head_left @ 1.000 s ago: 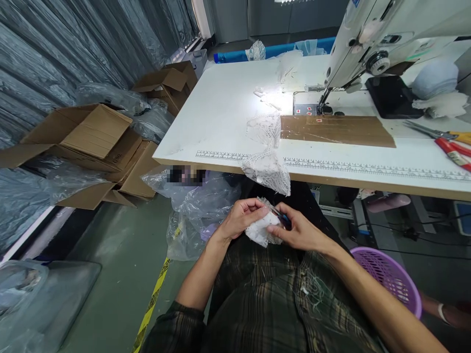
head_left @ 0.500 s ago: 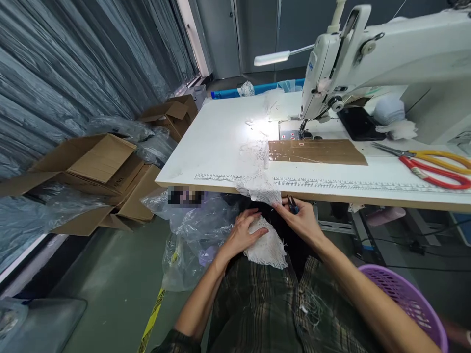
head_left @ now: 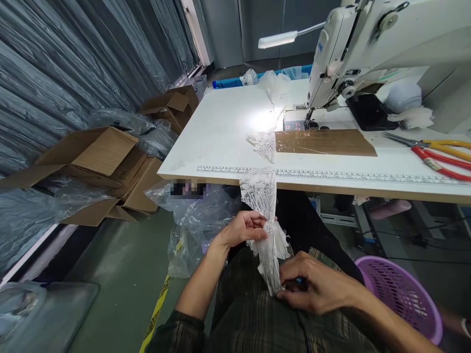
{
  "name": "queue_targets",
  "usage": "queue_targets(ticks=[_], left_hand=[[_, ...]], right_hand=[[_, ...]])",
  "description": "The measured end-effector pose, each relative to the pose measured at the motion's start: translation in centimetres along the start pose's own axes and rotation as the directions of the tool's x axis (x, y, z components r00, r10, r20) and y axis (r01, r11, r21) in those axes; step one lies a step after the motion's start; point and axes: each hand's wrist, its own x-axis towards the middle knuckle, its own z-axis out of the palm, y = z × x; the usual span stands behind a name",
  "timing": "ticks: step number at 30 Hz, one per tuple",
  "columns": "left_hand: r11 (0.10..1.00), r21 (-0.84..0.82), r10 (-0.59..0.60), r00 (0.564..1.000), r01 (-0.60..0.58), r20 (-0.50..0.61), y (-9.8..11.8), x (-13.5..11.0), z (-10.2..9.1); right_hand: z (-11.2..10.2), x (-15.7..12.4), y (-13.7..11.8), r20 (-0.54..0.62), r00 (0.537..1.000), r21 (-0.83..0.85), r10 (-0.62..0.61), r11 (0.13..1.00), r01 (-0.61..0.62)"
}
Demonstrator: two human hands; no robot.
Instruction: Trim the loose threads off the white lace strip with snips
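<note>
A strip of white lace fabric (head_left: 259, 189) hangs from the table's front edge down over my lap. My left hand (head_left: 245, 229) pinches it partway down, thumb on top and fingers curled behind. Close to my body, my right hand (head_left: 312, 283) is closed at the strip's lower end, which lies by its thumb and fingertips. Within the curled right fingers, a small blue bit of the thread snips (head_left: 300, 280) shows; their blades are hidden. More of the lace lies on the white tabletop (head_left: 217, 132), left of a brown taped strip (head_left: 324, 142).
A sewing machine (head_left: 331, 63) stands at the right, with red-and-yellow-handled scissors (head_left: 434, 152) near it. A purple basket (head_left: 399, 294) sits on the floor at right. Open cardboard boxes (head_left: 106, 152) and clear plastic bags (head_left: 198, 211) are at left.
My right hand has come down from the table edge toward my body with the lace end. My left hand now pinches the strip, which hangs straighter. The view has shifted slightly.
</note>
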Motion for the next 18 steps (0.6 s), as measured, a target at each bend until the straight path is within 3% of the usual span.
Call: queue_targets(ticks=[3, 6, 9, 11, 18], left_hand=[[0.996, 0.092, 0.008, 0.994, 0.003, -0.111, 0.3, 0.1, 0.5], [0.993, 0.107, 0.072, 0.979, -0.052, -0.191, 0.4, 0.3, 0.6], [0.988, 0.138, 0.104, 0.969, -0.073, -0.225, 0.6, 0.3, 0.5], [0.983, 0.160, 0.124, 0.966, -0.089, -0.225, 0.7, 0.3, 0.5], [0.977, 0.155, 0.179, 0.961, -0.148, -0.211, 0.6, 0.2, 0.6]], right_hand=[[-1.2, 0.5, 1.3, -0.122, 0.988, -0.025, 0.094, 0.995, -0.097], [-2.8, 1.4, 2.4, -0.344, 0.919, 0.036, 0.191, 0.981, -0.190], [-3.8, 2.6, 3.1, -0.475, 0.852, 0.075, 0.221, 0.975, -0.211], [-4.1, 3.4, 3.3, -0.505, 0.838, 0.042, 0.207, 0.976, -0.216], [-4.2, 5.7, 3.2, -0.494, 0.863, -0.065, 0.104, 0.986, -0.156]])
